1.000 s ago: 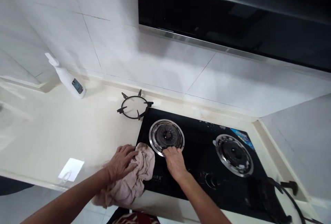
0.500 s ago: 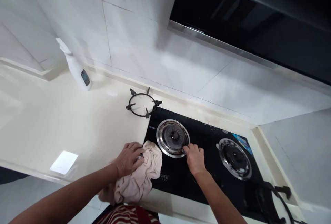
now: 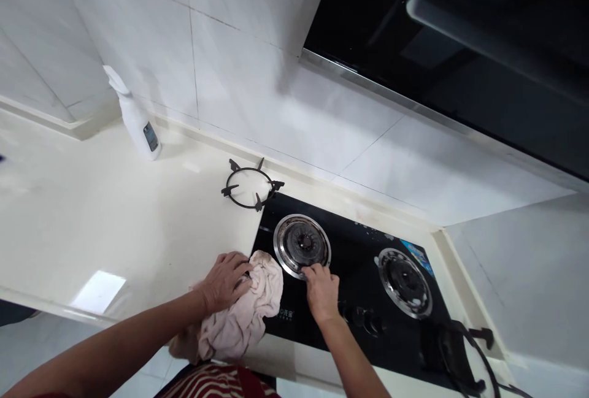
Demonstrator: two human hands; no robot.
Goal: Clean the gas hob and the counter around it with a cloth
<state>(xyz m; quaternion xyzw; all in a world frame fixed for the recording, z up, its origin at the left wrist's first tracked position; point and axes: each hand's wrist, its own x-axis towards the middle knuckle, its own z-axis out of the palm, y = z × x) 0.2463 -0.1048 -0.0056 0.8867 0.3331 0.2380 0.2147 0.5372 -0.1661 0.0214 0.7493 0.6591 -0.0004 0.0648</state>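
My left hand [image 3: 226, 281] rests against a crumpled pale pink cloth [image 3: 264, 287] at the hob's left edge, fingers apart and slightly bent. The cloth spreads over the corner of the black gas hob [image 3: 352, 269] and the counter's front edge. My right hand [image 3: 322, 290] is closed, its fingertips pinched together at the front rim of the left burner [image 3: 302, 244]. Whatever lies between those fingertips is too small and hidden to name. Brown stains mark the burner's metal ring.
A black pan support [image 3: 251, 169] lies on the cream counter [image 3: 151, 220] behind the hob's left corner. Further left stands a white spray bottle [image 3: 140, 131]. The right burner [image 3: 405, 283] carries whitish foam. Another pan support [image 3: 476, 336] sits at the right. A black range hood [image 3: 442, 73] hangs above.
My right hand has shifted left along the burner's front rim, from its right side toward the front middle. My left hand stays at the cloth. The view has turned slightly.
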